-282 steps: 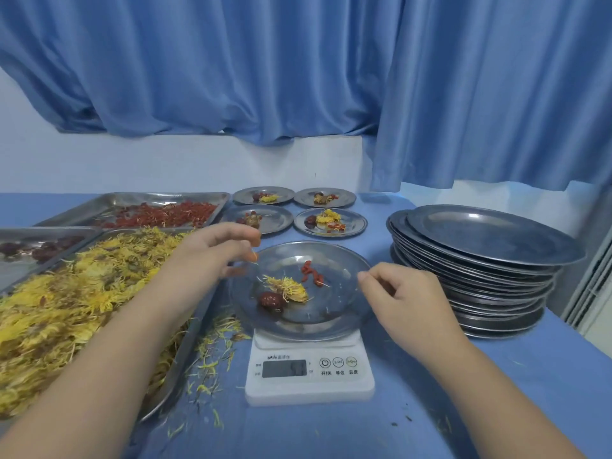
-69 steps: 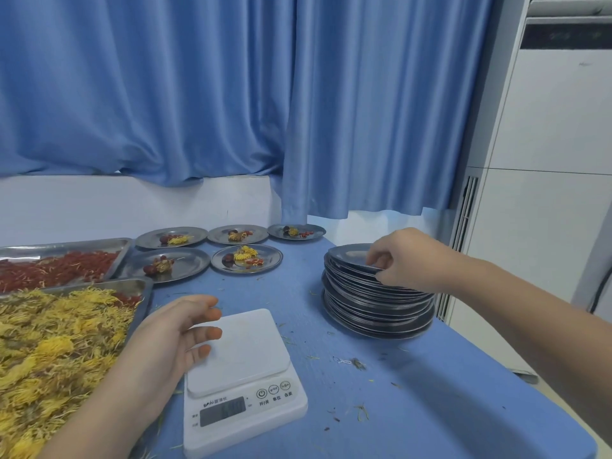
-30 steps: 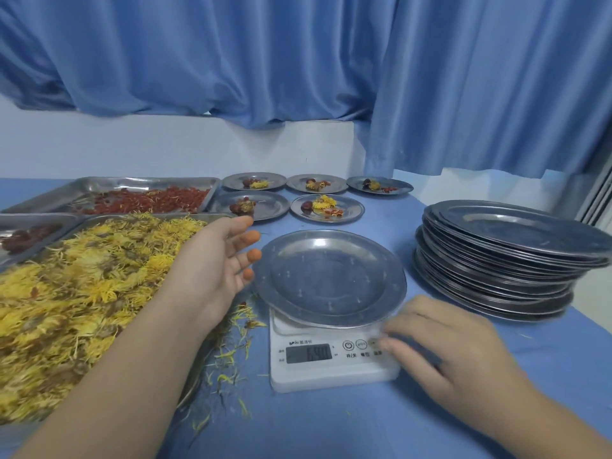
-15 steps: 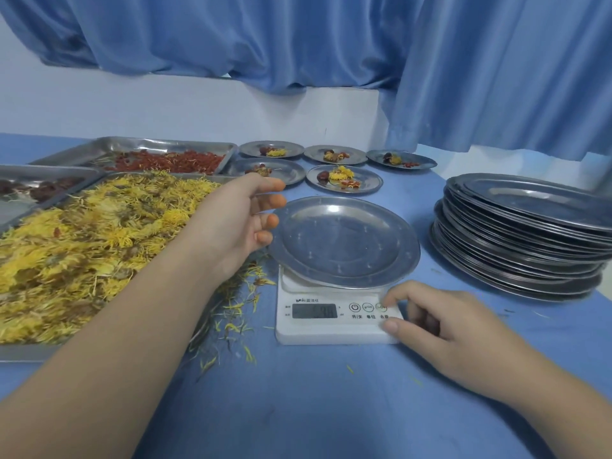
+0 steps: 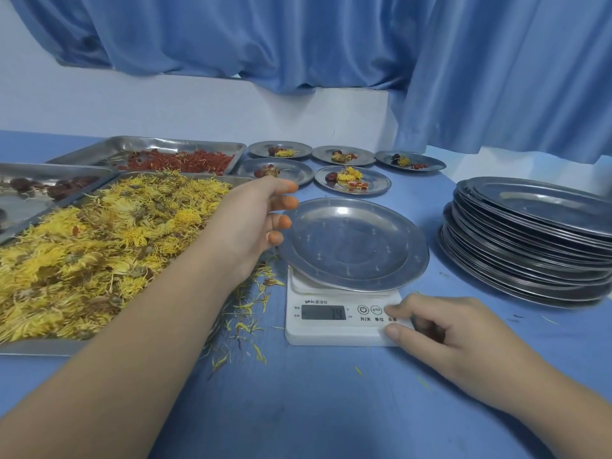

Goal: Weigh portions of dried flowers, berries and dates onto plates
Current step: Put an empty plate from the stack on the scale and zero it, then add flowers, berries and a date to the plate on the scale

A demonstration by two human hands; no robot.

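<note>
- View: one wide-angle camera worn on my head, facing forward and down across the blue table (image 5: 331, 409).
- Near field: my forearms enter from the bottom edge. My left hand (image 5: 251, 223) and right hand (image 5: 443, 329) sit mid-frame, close to the lens.
- Centre: the scale (image 5: 334, 323) and the plate (image 5: 351, 243) on it.
- Far field: the curtain (image 5: 298, 44) and wall (image 5: 165, 104) fill the upper part.
- Edges: the flower tray (image 5: 33, 347) is cut off at left, the plate stack (image 5: 530, 253) at right.

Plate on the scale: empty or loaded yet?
Empty. The plate on the scale shows only bare, shiny metal; nothing lies in it.
</note>
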